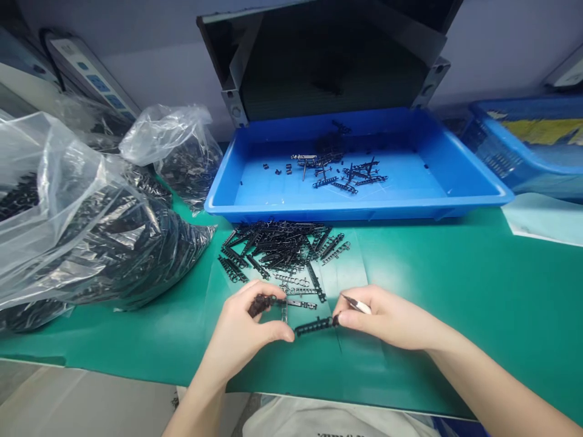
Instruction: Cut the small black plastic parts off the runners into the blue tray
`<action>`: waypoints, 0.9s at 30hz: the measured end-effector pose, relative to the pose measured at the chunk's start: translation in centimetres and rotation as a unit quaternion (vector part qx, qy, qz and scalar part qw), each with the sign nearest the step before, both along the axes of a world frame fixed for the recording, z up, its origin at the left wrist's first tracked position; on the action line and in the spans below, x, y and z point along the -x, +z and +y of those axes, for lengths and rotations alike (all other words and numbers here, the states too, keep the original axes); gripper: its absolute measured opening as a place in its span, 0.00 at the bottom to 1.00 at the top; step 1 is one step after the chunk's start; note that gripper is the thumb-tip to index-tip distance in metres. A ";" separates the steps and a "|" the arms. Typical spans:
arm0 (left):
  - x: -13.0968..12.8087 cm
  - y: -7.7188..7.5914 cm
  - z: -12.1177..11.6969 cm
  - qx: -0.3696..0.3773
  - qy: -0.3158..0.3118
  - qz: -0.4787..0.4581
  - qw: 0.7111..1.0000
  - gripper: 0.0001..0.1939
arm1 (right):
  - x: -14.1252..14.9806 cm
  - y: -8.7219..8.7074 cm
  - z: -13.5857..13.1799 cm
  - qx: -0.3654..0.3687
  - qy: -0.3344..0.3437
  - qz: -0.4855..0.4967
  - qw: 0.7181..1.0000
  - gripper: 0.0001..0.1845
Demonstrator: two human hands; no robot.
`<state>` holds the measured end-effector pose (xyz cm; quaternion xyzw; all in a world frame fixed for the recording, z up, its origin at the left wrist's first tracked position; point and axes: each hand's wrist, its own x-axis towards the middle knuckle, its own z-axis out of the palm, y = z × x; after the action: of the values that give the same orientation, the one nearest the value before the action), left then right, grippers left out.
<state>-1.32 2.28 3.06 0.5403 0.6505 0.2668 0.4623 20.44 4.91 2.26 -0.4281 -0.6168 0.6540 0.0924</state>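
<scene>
My left hand [248,325] is closed around a small black plastic part strip [264,301] at the near middle of the green mat. My right hand [387,317] pinches a thin white-tipped tool [357,304] and touches the end of another black strip [314,326] that lies between both hands. Just beyond my hands lies a pile of black plastic strips [277,246] with a few loose ones spread toward me.
A blue tray [473,182] holding a few black strips stands behind the pile, with a dark open case behind it. Clear plastic bags of black parts [91,243] fill the left side. A blue basket [537,145] sits at the far right. The mat's near edge is close.
</scene>
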 end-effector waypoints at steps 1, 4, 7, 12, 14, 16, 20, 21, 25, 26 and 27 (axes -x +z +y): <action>-0.3 0.0 -0.1 0.013 -0.018 -0.022 1.000 0.11 | 0.1 -0.1 0.0 0.001 0.009 -0.010 1.000 0.14; -1.7 -0.3 -0.4 0.046 -0.124 -0.054 0.990 0.07 | 0.8 -0.2 -0.2 -0.001 0.015 -0.023 1.000 0.14; -2.9 -0.8 -1.0 0.082 -0.156 -0.094 0.980 0.02 | 1.4 -0.3 -0.6 -0.028 -0.028 -0.030 0.999 0.15; -3.0 -1.7 -1.6 0.089 -0.059 -0.177 0.978 0.05 | 1.2 -0.6 -2.1 -0.171 -0.098 -0.052 0.979 0.18; -3.0 -1.9 -1.7 0.072 -0.033 -0.181 0.980 0.07 | 1.1 -0.8 -2.9 -0.208 -0.081 -0.045 0.974 0.19; -3.1 -1.9 -1.8 0.057 -0.009 -0.166 0.985 0.07 | 1.3 -1.0 -3.7 -0.245 -0.053 -0.054 0.966 0.20; -3.5 -1.8 -2.0 0.034 0.017 -0.123 0.992 0.08 | 1.7 -1.3 -4.6 -0.319 -0.029 -0.105 0.941 0.20; -3.6 -1.8 -2.1 0.033 0.017 -0.116 0.993 0.08 | 1.8 -1.4 -4.7 -0.332 -0.030 -0.112 0.936 0.20; -3.7 -1.9 -2.5 0.033 0.017 -0.102 0.994 0.06 | 2.1 -1.7 -4.9 -0.363 -0.033 -0.111 0.925 0.19; -3.7 -1.9 -2.6 0.032 0.017 -0.100 0.994 0.06 | 2.1 -1.7 -4.9 -0.367 -0.033 -0.108 0.923 0.19; -3.7 -1.9 -2.6 0.030 0.017 -0.100 0.994 0.05 | 2.2 -1.8 -5.0 -0.370 -0.035 -0.106 0.922 0.19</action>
<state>2.38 -0.34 1.11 0.4861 0.6178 0.3074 0.5362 18.28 -0.06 0.46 -0.4511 -0.8060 0.3263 0.2010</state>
